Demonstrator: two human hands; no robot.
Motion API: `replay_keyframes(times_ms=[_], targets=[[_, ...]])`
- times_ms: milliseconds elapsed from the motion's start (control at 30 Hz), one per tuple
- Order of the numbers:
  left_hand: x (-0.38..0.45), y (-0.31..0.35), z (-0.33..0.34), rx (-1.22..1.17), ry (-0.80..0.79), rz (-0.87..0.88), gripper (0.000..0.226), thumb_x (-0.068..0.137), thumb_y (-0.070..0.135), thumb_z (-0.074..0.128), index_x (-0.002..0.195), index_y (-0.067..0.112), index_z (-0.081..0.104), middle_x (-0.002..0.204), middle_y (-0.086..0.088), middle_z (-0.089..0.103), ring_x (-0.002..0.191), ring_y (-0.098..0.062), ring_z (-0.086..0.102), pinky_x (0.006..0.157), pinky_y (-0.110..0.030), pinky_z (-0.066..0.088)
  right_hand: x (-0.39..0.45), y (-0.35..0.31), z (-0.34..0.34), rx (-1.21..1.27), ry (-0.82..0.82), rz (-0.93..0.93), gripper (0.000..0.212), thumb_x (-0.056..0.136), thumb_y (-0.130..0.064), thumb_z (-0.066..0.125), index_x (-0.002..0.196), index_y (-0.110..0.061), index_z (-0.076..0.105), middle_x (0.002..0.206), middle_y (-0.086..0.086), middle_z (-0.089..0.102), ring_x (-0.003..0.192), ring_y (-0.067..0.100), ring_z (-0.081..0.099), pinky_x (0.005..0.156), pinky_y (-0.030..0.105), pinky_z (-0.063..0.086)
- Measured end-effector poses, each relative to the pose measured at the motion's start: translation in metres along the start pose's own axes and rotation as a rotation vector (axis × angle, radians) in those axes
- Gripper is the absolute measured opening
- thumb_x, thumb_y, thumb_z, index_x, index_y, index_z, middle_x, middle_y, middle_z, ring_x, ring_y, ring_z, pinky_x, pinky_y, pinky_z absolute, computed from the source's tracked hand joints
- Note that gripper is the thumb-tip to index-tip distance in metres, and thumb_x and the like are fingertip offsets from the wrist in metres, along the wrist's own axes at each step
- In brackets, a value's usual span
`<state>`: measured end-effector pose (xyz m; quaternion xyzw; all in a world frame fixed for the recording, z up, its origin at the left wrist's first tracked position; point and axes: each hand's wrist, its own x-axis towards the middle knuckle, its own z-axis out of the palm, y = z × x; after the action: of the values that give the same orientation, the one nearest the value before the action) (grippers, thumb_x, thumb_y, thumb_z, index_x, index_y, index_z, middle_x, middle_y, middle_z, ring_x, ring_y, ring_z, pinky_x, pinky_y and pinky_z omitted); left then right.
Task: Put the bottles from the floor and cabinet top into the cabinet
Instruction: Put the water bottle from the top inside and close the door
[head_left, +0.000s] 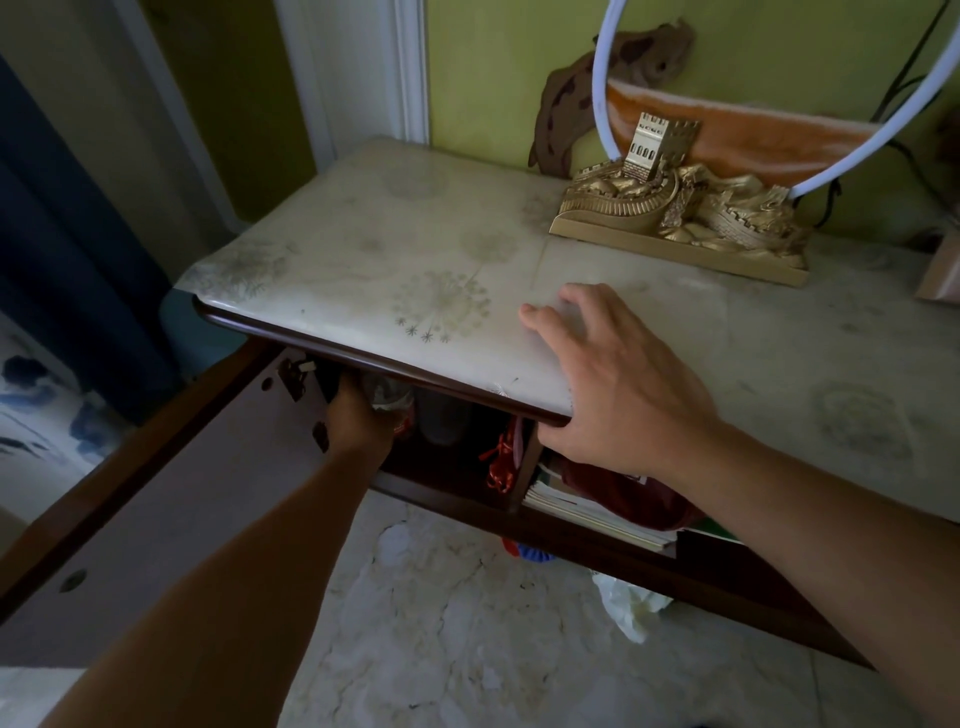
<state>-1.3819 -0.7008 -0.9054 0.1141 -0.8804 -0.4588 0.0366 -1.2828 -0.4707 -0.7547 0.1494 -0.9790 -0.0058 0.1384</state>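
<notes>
A dark wooden cabinet stands against the green wall, its top (363, 249) covered with a pale dandelion-print sheet. Its left door (171, 493) hangs open toward me. My left hand (358, 415) reaches inside the left compartment, under the top's front edge, closed around a clear plastic bottle (389, 400) with a red label; the fingers are mostly hidden. Beside it in the shadow stands a second clear bottle (441, 421). My right hand (618, 384) rests flat on the cabinet top's front edge, fingers spread, thumb hooked under the rim.
A gold Great Wall model (685, 213), a white ring light (608, 104) and a wooden fish carving (566, 98) sit at the back of the top. Inside are a red tassel (504, 457), stacked papers (587, 514) and a dark red pouch (623, 493). A white plastic bag (628, 608) lies on the marble floor.
</notes>
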Motion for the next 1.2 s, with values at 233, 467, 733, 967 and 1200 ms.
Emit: replay_keyframes(times_ms=[233, 467, 733, 967, 1200], targets=[[-0.032, 0.004, -0.032, 0.132, -0.141, 0.008, 0.097, 0.073, 0.009, 0.078, 0.148, 0.006, 0.016, 0.137, -0.022, 0.050, 0.120, -0.041, 0.052, 0.099, -0.046, 0.046, 0.000, -0.001, -0.002, -0.011, -0.018, -0.011, 0.100, 0.054, -0.052, 0.080, 0.137, -0.020, 0.036, 0.131, 0.014, 0.039, 0.123, 0.032, 0.043, 0.091, 0.039, 0.050], [-0.095, 0.021, -0.117, 0.755, -0.343, 0.476, 0.060, 0.091, 0.017, 0.053, 0.145, 0.022, 0.026, 0.138, -0.008, 0.050, 0.110, -0.024, 0.059, 0.088, -0.036, 0.054, 0.000, -0.010, -0.019, -0.100, -0.157, -0.005, 0.107, 0.059, -0.052, 0.076, 0.145, -0.020, 0.022, 0.142, 0.017, 0.029, 0.132, 0.037, 0.032, 0.105, 0.045, 0.042], [-0.107, 0.025, -0.237, 0.781, 0.005, 0.395, 0.040, 0.091, 0.027, 0.054, 0.130, 0.019, 0.047, 0.116, -0.005, 0.057, 0.091, -0.018, 0.059, 0.068, -0.028, 0.049, 0.007, -0.034, -0.056, -0.208, -0.394, 0.026, 0.109, 0.065, -0.049, 0.076, 0.147, -0.012, 0.015, 0.140, 0.020, 0.032, 0.123, 0.036, 0.040, 0.103, 0.044, 0.041], [-0.109, 0.009, -0.255, 0.620, -0.090, 0.026, 0.029, 0.093, 0.012, 0.046, 0.111, 0.020, 0.067, 0.091, -0.013, 0.066, 0.074, -0.028, 0.066, 0.073, -0.038, 0.057, -0.013, -0.087, -0.059, -0.006, -0.240, -0.017, 0.103, 0.078, -0.041, 0.070, 0.152, -0.013, 0.005, 0.159, 0.020, -0.022, 0.149, 0.039, 0.002, 0.118, 0.044, 0.019], [-0.124, 0.021, -0.239, 0.535, -0.104, -0.061, 0.023, 0.079, 0.008, 0.065, 0.099, 0.018, 0.069, 0.071, 0.002, 0.059, 0.058, -0.009, 0.060, 0.048, -0.021, 0.050, -0.054, -0.156, -0.036, 0.180, -0.349, 0.013, 0.092, 0.078, -0.055, 0.058, 0.150, -0.021, 0.012, 0.159, 0.009, 0.023, 0.141, 0.032, 0.029, 0.118, 0.053, 0.016]])
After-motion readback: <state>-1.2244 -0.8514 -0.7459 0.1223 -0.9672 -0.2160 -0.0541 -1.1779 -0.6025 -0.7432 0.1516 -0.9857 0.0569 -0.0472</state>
